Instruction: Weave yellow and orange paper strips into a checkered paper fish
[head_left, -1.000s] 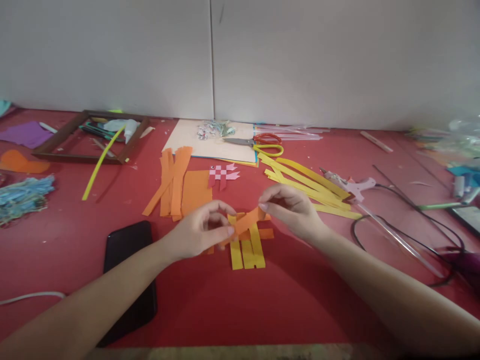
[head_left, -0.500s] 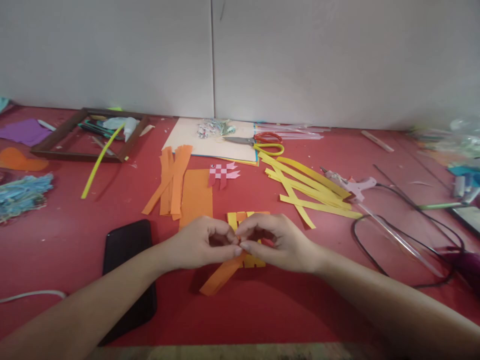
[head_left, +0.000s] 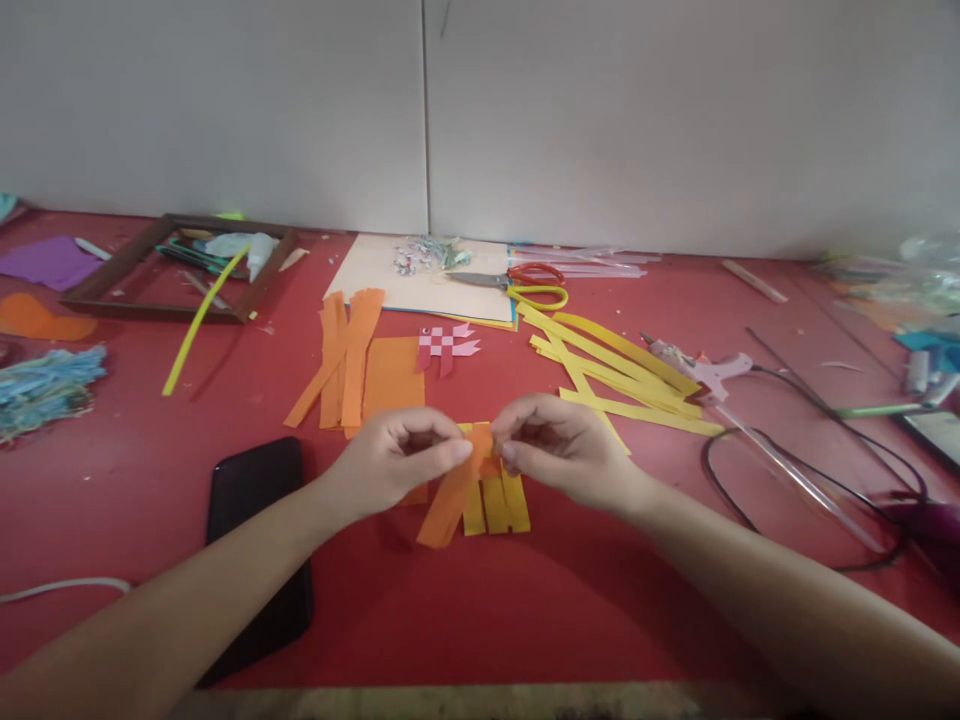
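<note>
My left hand (head_left: 405, 460) pinches an orange paper strip (head_left: 448, 500) between thumb and fingers; its loose end slants down toward me. My right hand (head_left: 559, 450) is closed in a pinch at the strip's other end, with the exact grip partly hidden by the fingers. Just beneath the hands lies a yellow slit paper piece (head_left: 496, 505) on the red table. Its upper part is covered by the strip and my fingers. Beyond the hands sits a pink-and-white woven paper fish (head_left: 442, 344), partly over an orange paper sheet (head_left: 394, 375).
Orange strips (head_left: 346, 360) and yellow strips (head_left: 607, 370) flank the work. Scissors (head_left: 480, 280) rest on cream paper (head_left: 360, 275). To the right are a glue gun (head_left: 712, 375) and its black cord; a black phone (head_left: 259, 540) lies under my left forearm. A brown frame (head_left: 90, 298) stands back left.
My hands have moved slightly apart and up. The orange strip has lifted and turned, showing more of its flat face, and more of the yellow piece is uncovered.
</note>
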